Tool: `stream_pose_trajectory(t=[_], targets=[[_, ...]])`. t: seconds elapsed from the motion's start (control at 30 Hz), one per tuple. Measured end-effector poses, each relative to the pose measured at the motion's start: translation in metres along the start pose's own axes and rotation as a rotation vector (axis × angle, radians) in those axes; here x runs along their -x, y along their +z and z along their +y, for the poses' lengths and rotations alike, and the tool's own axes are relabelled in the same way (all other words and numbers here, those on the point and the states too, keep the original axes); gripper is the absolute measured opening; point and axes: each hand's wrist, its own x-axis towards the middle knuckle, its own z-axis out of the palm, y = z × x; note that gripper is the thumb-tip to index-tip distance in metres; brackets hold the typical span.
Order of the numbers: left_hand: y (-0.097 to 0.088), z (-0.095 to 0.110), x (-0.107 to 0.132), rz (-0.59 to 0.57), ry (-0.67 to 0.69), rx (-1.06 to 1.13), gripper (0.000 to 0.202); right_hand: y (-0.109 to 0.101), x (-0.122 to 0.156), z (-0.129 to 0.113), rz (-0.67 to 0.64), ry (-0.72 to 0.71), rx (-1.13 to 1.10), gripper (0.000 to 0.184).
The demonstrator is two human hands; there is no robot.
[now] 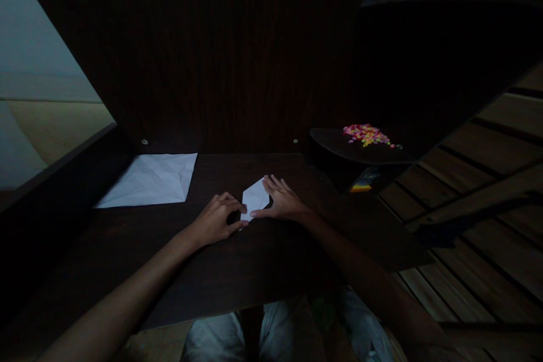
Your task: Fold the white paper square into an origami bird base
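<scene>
A small piece of folded white paper (pixel 255 197) lies on the dark wooden desk in the middle of the head view, with a pointed top and slanted edges. At its lower left, my left hand (pixel 216 218) has curled fingers, and the index finger and thumb close on the paper's edge. My right hand (pixel 283 198) rests over the right side of the paper. Its fingers stretch to the upper corner and its thumb lies across the lower part, spread wide from them. The fingers cover part of the paper's right and left edges.
A larger creased white sheet (pixel 155 180) lies at the desk's back left. On a raised curved shelf (pixel 335 147) at the right sits a pile of small colourful pieces (pixel 368 134). Below it is a yellow-orange item (pixel 360 188). A tall dark panel (pixel 220 56) rises behind the desk.
</scene>
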Motion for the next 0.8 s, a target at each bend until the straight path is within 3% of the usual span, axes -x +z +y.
stream_pose_trajectory(t=[0.2,0.67,0.8], targets=[[-0.002,0.006,0.001,-0.055,0.032,-0.090,0.046,-0.005,0.003,-0.001,-0.008,0.009,0.017,0.111],[0.000,-0.003,0.002,-0.173,0.126,-0.084,0.041,-0.018,0.003,0.025,0.022,0.059,0.019,0.098],[-0.004,0.000,0.002,-0.172,0.131,-0.086,0.054,-0.023,0.005,0.029,0.045,-0.042,-0.043,0.092]])
